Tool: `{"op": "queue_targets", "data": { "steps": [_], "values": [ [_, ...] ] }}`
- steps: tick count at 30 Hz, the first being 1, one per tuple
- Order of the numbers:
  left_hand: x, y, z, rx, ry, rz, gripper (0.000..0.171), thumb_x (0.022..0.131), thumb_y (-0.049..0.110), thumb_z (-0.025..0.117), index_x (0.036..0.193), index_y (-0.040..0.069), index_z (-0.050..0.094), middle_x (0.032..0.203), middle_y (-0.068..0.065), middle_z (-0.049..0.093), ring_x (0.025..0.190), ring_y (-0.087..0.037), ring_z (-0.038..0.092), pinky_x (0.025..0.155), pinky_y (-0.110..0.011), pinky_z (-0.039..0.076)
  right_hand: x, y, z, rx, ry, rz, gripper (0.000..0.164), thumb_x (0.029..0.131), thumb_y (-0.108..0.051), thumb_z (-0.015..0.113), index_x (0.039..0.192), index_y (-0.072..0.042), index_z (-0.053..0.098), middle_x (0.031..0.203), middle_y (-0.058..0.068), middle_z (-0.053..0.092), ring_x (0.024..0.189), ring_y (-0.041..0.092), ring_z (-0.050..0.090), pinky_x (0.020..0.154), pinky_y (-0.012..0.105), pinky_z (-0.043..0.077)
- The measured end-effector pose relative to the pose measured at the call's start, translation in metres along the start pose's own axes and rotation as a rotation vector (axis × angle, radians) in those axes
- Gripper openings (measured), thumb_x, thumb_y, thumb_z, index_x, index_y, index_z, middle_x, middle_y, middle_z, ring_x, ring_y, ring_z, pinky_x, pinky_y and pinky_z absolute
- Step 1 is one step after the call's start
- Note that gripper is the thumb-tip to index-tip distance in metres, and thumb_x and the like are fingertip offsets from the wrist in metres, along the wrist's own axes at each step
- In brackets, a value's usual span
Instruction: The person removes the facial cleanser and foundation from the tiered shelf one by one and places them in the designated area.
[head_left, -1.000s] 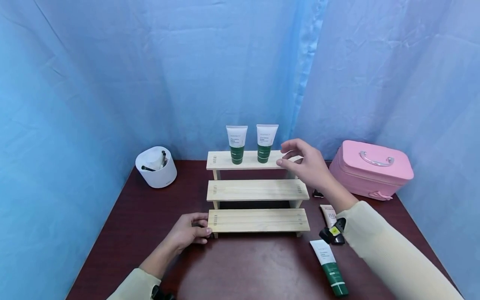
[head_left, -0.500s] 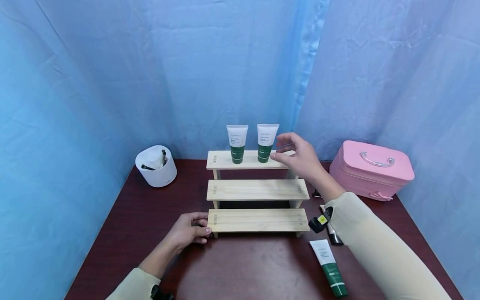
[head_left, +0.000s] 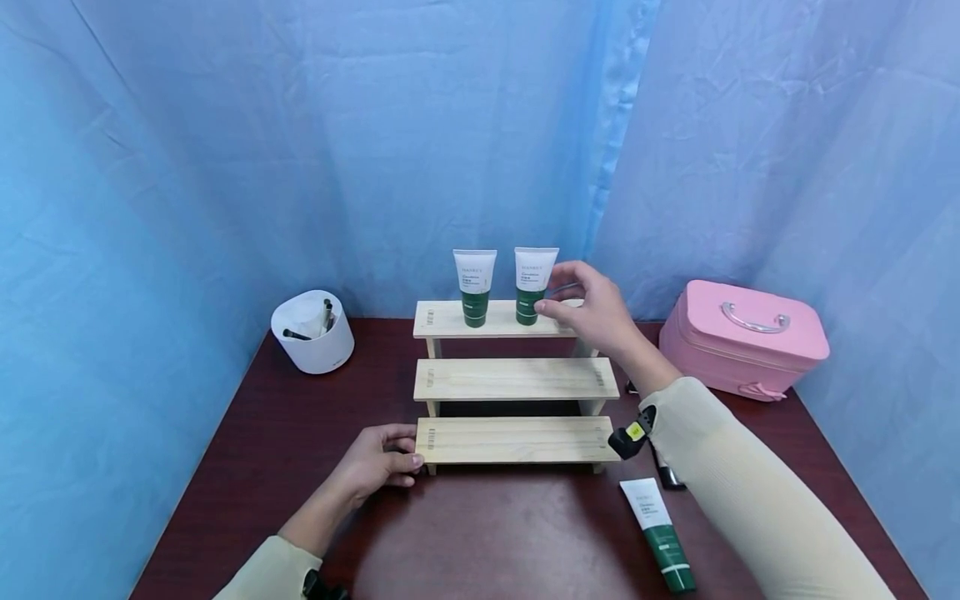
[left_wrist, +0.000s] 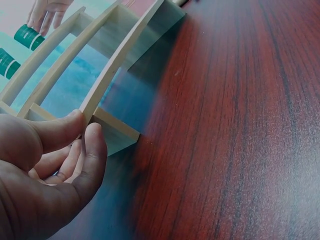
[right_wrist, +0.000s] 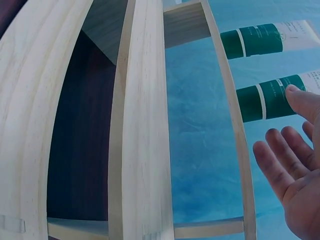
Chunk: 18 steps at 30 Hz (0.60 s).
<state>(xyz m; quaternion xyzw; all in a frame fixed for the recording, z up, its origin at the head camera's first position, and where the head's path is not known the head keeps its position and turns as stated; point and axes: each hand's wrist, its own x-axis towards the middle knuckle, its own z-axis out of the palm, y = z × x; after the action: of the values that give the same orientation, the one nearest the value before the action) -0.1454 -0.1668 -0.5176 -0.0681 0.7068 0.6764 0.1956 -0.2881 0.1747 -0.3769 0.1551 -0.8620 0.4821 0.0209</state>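
Observation:
A three-step wooden display rack (head_left: 517, 379) stands on the dark red table. My left hand (head_left: 378, 458) grips the left end of its lowest board; in the left wrist view the thumb lies on the board (left_wrist: 117, 62) and the index finger curls at its edge. On the top step stand two white-and-green squeeze tubes, a left tube (head_left: 474, 287) and a right tube (head_left: 534, 283), caps down. My right hand (head_left: 592, 308) is at the right tube. Its thumb overlaps the green part in the right wrist view, while the other fingers (right_wrist: 280, 160) are spread loosely beside the tube.
Another white-and-green tube (head_left: 658, 533) lies on the table at the front right. Behind the right sleeve, a black-capped tube (head_left: 670, 477) is mostly hidden. A pink case (head_left: 742, 333) stands at the back right, a white brush holder (head_left: 318, 350) at the back left.
My right hand has moved left along the top step to the right tube, its thumb now overlapping it. My left hand has stayed on the rack, and the tubes have not moved.

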Motion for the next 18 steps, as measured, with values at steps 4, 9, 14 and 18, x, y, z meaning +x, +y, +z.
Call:
{"op": "queue_targets", "data": {
  "steps": [4,9,14,18],
  "values": [
    [-0.0001,0.0005,0.0006,0.003,0.001,0.001,0.058,0.086,-0.012,0.073,0.140,-0.010,0.052,0.101,-0.012,0.059,0.077,-0.018,0.069,0.062,-0.032,0.063,0.0009,-0.0014,0.0021,-0.001,0.002,-0.012,0.051,0.090,-0.026,0.082,0.134,-0.016,0.058,0.126,0.004,0.065,0.110,0.023,0.068,0.083,0.040,0.062],
    [-0.0007,0.0010,0.0009,0.005,0.002,0.002,0.058,0.086,-0.012,0.073,0.140,-0.010,0.053,0.101,-0.012,0.059,0.077,-0.018,0.070,0.062,-0.032,0.063,0.0004,-0.0038,0.0052,-0.012,0.007,-0.015,0.052,0.090,-0.026,0.082,0.135,-0.016,0.058,0.125,0.005,0.066,0.109,0.024,0.069,0.085,0.042,0.060],
    [-0.0012,0.0015,0.0010,0.003,0.004,0.001,0.057,0.086,-0.012,0.073,0.140,-0.010,0.053,0.101,-0.012,0.059,0.077,-0.017,0.069,0.062,-0.032,0.063,0.0004,-0.0050,0.0076,-0.021,0.013,-0.010,0.050,0.091,-0.028,0.081,0.134,-0.016,0.059,0.120,0.005,0.066,0.109,0.023,0.069,0.085,0.042,0.058],
    [-0.0015,0.0012,0.0012,0.005,0.009,0.000,0.057,0.086,-0.012,0.073,0.140,-0.010,0.053,0.101,-0.012,0.059,0.078,-0.017,0.069,0.062,-0.033,0.063,0.0017,-0.0061,0.0087,-0.035,0.023,-0.019,0.045,0.092,-0.029,0.079,0.131,-0.014,0.061,0.116,0.006,0.068,0.107,0.024,0.068,0.088,0.043,0.055]
  ]
}}
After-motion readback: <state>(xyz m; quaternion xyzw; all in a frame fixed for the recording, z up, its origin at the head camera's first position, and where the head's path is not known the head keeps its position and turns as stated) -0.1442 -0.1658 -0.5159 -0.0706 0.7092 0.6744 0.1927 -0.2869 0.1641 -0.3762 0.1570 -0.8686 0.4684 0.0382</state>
